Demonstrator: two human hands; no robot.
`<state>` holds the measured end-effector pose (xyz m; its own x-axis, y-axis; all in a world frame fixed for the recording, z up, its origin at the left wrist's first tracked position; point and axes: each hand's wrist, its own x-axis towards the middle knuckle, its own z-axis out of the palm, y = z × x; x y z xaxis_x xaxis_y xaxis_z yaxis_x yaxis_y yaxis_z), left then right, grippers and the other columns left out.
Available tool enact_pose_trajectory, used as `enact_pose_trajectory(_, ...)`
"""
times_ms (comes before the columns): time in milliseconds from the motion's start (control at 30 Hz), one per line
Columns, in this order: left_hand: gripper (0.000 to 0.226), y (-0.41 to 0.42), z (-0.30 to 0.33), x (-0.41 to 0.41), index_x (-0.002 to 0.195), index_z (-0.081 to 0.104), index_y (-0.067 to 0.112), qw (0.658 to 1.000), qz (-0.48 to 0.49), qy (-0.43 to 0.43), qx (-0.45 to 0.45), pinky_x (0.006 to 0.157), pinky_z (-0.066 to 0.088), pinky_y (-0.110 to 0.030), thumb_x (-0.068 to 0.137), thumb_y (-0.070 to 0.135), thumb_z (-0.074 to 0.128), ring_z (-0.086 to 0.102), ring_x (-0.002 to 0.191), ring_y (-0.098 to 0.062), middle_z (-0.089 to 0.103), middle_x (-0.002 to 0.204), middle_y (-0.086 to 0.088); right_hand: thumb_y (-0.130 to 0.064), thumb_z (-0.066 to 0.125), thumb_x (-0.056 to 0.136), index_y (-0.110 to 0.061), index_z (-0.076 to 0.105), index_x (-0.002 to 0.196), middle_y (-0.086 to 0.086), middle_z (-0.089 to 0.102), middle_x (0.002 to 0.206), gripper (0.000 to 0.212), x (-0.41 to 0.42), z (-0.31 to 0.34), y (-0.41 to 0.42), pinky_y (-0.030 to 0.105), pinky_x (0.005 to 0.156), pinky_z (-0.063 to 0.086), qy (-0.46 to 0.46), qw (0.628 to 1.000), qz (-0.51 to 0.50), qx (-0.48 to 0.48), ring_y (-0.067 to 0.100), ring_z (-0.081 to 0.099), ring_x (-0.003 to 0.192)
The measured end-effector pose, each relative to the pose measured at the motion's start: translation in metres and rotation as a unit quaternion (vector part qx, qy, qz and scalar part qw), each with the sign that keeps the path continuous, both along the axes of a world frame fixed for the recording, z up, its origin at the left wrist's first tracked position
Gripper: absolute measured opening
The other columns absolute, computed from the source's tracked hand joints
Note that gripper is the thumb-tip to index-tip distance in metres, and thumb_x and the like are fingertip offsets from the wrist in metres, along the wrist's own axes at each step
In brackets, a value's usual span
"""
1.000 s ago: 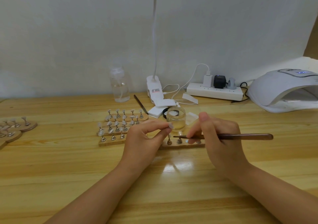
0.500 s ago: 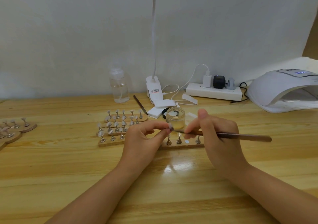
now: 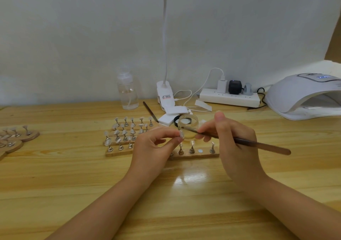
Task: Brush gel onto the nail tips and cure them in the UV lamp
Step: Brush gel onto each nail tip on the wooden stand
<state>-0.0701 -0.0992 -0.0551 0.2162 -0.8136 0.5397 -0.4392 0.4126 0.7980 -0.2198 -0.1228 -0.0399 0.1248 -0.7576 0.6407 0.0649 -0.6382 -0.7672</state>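
Pinching nail tip (image 3: pixel 181 134) in left hand (image 3: pixel 154 147), right hand (image 3: pixel 234 144) gripping brush (image 3: pixel 239 140) (bristles touching tip)

From my seat, the brush (image 3: pixel 239 140) bristles are too fine to make out where they meet the nail tip (image 3: pixel 181 134), so I cannot tell whether they touch. My left hand (image 3: pixel 155 147) covers the left end of the wooden strip (image 3: pixel 195 155) just in front of the gel jar (image 3: pixel 188 127), hiding any stands there. The UV lamp (image 3: pixel 302 96), well right of the jar, runs off the right edge, and its display is unreadable. Round holders (image 3: pixel 20 138) far left of the jar are cut by the left edge. The desk lamp (image 3: pixel 165 37) head behind the jar is cropped at the top.
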Motion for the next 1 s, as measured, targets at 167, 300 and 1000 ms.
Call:
enact_pose_trajectory(167, 0.029, 0.0009, 0.0013, -0.0013, 0.070, 0.066, 0.037, 1.000, 0.006, 0.012, 0.014, 0.077, 0.052, -0.027, 0.070, 0.009, 0.074, 0.064, 0.074, 0.002, 0.068, 0.072, 0.024, -0.046, 0.042, 0.086, -0.017, 0.065, 0.056, 0.004, 0.063, 0.051, 0.047, -0.0006, 0.0014, 0.0013, 0.014, 0.050, 0.045, -0.030, 0.999, 0.004, 0.045, 0.009, 0.058, 0.046)
enact_pose_trajectory(300, 0.026, 0.0012, 0.0008, -0.0012, 0.072, 0.068, 0.035, 1.000, 0.002, 0.024, 0.020, 0.075, 0.053, -0.020, 0.069, 0.010, 0.074, 0.065, 0.073, 0.001, 0.069, 0.073, 0.020, -0.042, 0.042, 0.092, -0.013, 0.067, 0.061, 0.001, 0.066, 0.054, 0.050, 0.0001, 0.0028, 0.0005, 0.010, 0.052, 0.044, -0.036, 0.997, 0.005, 0.065, 0.006, 0.060, 0.050)
enact_pose_trajectory(1000, 0.017, -0.0007, -0.0003, -0.0010, 0.075, 0.071, 0.026, 0.998, -0.024, 0.047, 0.026, 0.067, 0.050, -0.012, 0.068, 0.011, 0.074, 0.066, 0.071, -0.001, 0.071, 0.073, 0.013, -0.050, 0.045, 0.078, -0.015, 0.067, 0.058, 0.003, 0.065, 0.051, 0.046, -0.0006, 0.0040, 0.0019, 0.010, 0.047, 0.042, -0.049, 0.996, 0.013, 0.079, 0.008, 0.057, 0.043)
